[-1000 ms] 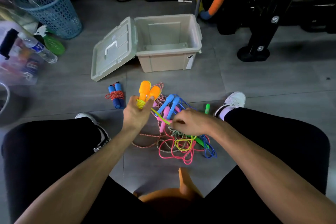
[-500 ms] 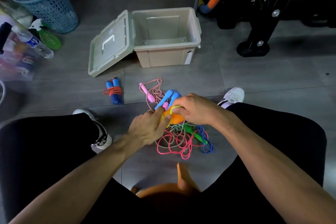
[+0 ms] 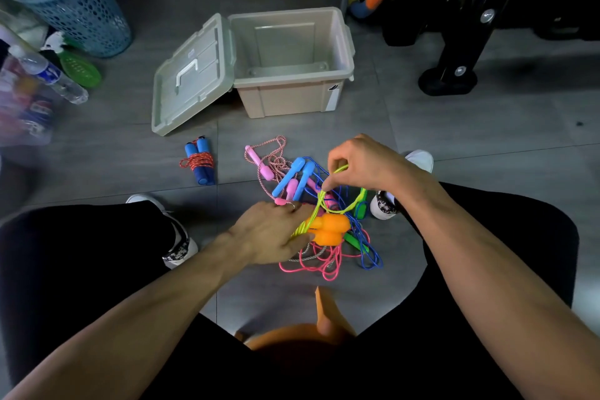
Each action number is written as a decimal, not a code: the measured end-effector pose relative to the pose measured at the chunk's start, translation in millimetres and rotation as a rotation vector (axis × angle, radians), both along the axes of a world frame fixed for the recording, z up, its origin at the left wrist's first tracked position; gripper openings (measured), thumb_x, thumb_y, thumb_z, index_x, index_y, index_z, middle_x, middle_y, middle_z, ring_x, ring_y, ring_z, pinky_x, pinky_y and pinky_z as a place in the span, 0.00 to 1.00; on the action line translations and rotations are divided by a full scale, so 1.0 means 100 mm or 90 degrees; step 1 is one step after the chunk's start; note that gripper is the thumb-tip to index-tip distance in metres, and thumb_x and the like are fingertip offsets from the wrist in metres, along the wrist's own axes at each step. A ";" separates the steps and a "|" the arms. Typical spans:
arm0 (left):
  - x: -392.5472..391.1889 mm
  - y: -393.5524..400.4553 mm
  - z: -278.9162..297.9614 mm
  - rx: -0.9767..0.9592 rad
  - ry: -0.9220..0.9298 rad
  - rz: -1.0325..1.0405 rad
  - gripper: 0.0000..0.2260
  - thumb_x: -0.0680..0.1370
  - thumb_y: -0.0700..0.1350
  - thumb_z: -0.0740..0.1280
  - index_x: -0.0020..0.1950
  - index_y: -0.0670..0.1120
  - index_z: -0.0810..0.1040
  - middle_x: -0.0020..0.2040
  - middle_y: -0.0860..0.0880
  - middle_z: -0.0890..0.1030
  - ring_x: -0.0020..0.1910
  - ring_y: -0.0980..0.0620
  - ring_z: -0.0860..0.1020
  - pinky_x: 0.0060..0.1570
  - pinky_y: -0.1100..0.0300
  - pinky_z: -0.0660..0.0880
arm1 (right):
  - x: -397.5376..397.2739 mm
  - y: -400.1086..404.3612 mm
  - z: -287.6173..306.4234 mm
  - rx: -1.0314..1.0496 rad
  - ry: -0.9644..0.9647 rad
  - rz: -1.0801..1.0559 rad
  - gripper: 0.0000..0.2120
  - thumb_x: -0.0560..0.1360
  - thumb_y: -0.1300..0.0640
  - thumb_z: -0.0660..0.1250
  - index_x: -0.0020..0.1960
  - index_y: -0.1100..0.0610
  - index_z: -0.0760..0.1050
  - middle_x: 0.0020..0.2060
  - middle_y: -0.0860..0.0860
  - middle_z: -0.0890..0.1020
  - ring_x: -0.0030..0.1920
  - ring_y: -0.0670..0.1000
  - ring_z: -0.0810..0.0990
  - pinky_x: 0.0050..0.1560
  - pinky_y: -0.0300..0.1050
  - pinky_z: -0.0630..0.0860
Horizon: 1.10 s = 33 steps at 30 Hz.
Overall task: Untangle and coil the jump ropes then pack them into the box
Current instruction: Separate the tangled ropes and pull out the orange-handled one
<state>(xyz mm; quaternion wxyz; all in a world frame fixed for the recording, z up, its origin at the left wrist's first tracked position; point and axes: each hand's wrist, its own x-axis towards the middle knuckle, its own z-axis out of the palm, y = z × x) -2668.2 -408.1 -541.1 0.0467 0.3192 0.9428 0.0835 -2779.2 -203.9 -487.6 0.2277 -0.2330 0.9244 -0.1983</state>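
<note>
A tangle of jump ropes (image 3: 324,256) lies on the grey floor between my knees, with pink, blue, green and striped cords. My left hand (image 3: 271,232) grips the two orange handles (image 3: 329,229) of the yellow rope low over the pile. My right hand (image 3: 363,162) pinches a loop of that yellow cord (image 3: 341,169) and holds it up, higher and to the right. Light blue handles (image 3: 293,177) and a pink handle (image 3: 259,163) lie just beyond. One coiled rope with blue handles (image 3: 198,161) lies apart on the left. The beige box (image 3: 292,97) stands open behind, nothing inside it.
The box's lid (image 3: 191,75) hangs open to its left. A blue mesh basket (image 3: 68,0), a water bottle (image 3: 48,75) and a green paddle (image 3: 79,68) sit at the far left. Black equipment legs (image 3: 454,71) stand at the back right. My shoes (image 3: 418,161) flank the pile.
My left hand has lowered the orange handles from above the pile to just over it. My right hand rose from the tangle, drawing a yellow loop up and to the right.
</note>
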 end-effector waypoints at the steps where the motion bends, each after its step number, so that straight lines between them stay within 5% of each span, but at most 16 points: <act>1: 0.00 -0.04 0.00 0.025 0.020 -0.014 0.18 0.77 0.58 0.60 0.58 0.47 0.74 0.39 0.49 0.77 0.31 0.46 0.75 0.30 0.61 0.61 | -0.03 0.03 -0.03 -0.011 -0.013 -0.018 0.15 0.64 0.41 0.78 0.36 0.49 0.77 0.33 0.44 0.76 0.34 0.44 0.73 0.34 0.43 0.70; 4: -0.01 -0.12 0.02 0.164 -0.042 0.036 0.18 0.77 0.59 0.57 0.58 0.47 0.73 0.36 0.48 0.77 0.30 0.47 0.74 0.29 0.59 0.67 | -0.10 0.10 -0.17 -0.043 -0.037 -0.042 0.16 0.66 0.42 0.77 0.37 0.53 0.81 0.32 0.48 0.80 0.35 0.49 0.76 0.37 0.46 0.73; 7: -0.07 -0.15 0.10 0.459 -0.198 0.209 0.13 0.76 0.55 0.61 0.52 0.47 0.74 0.35 0.44 0.75 0.32 0.48 0.74 0.32 0.56 0.68 | -0.10 0.17 -0.28 -0.113 -0.041 -0.066 0.20 0.70 0.41 0.73 0.39 0.60 0.82 0.30 0.55 0.80 0.32 0.49 0.73 0.34 0.42 0.67; 11: -0.14 -0.05 0.27 0.830 -0.386 0.517 0.08 0.72 0.48 0.63 0.43 0.43 0.74 0.30 0.48 0.70 0.25 0.54 0.68 0.24 0.64 0.62 | -0.05 0.19 -0.34 -0.161 -0.071 -0.101 0.20 0.75 0.44 0.69 0.29 0.52 0.76 0.18 0.45 0.68 0.24 0.44 0.65 0.27 0.36 0.60; 15: -0.18 0.01 0.30 0.915 -0.490 0.703 0.10 0.74 0.52 0.63 0.42 0.46 0.71 0.33 0.45 0.68 0.23 0.53 0.61 0.27 0.62 0.54 | 0.06 0.09 -0.45 -0.117 -0.101 -0.041 0.19 0.79 0.47 0.65 0.31 0.50 0.72 0.23 0.45 0.71 0.27 0.42 0.69 0.31 0.37 0.64; 18: -0.24 -0.01 0.32 0.820 -0.485 0.662 0.07 0.70 0.45 0.68 0.44 0.46 0.71 0.31 0.48 0.67 0.24 0.53 0.61 0.27 0.62 0.56 | 0.15 -0.01 -0.48 -0.050 -0.123 -0.006 0.18 0.81 0.48 0.61 0.34 0.51 0.72 0.30 0.48 0.73 0.35 0.51 0.72 0.40 0.47 0.70; 21: -0.30 -0.03 0.30 0.556 -0.352 0.645 0.09 0.71 0.37 0.68 0.40 0.48 0.71 0.24 0.56 0.70 0.22 0.57 0.66 0.27 0.61 0.65 | 0.27 -0.12 -0.32 0.012 -0.141 0.034 0.21 0.83 0.48 0.55 0.31 0.48 0.66 0.32 0.51 0.72 0.37 0.55 0.72 0.40 0.50 0.69; 26: -0.23 -0.16 0.08 0.034 -0.200 0.607 0.17 0.72 0.45 0.67 0.56 0.45 0.65 0.42 0.45 0.76 0.41 0.41 0.77 0.38 0.53 0.73 | 0.46 -0.31 0.00 0.071 -0.055 0.125 0.19 0.82 0.49 0.55 0.33 0.52 0.63 0.30 0.49 0.68 0.31 0.51 0.68 0.35 0.47 0.63; 29: -0.19 -0.15 -0.02 -0.127 -0.158 0.511 0.19 0.72 0.43 0.66 0.60 0.45 0.65 0.48 0.44 0.79 0.44 0.40 0.80 0.36 0.55 0.70 | 0.51 -0.33 0.13 0.081 0.016 0.169 0.19 0.81 0.50 0.59 0.32 0.52 0.61 0.28 0.46 0.64 0.29 0.48 0.64 0.33 0.47 0.63; 33: -0.12 0.00 -0.12 -0.243 -0.088 0.316 0.26 0.75 0.44 0.65 0.71 0.48 0.60 0.51 0.46 0.78 0.45 0.42 0.81 0.36 0.55 0.70 | 0.41 -0.33 0.18 0.078 0.062 0.173 0.10 0.80 0.51 0.60 0.42 0.52 0.68 0.31 0.47 0.64 0.37 0.53 0.66 0.38 0.46 0.63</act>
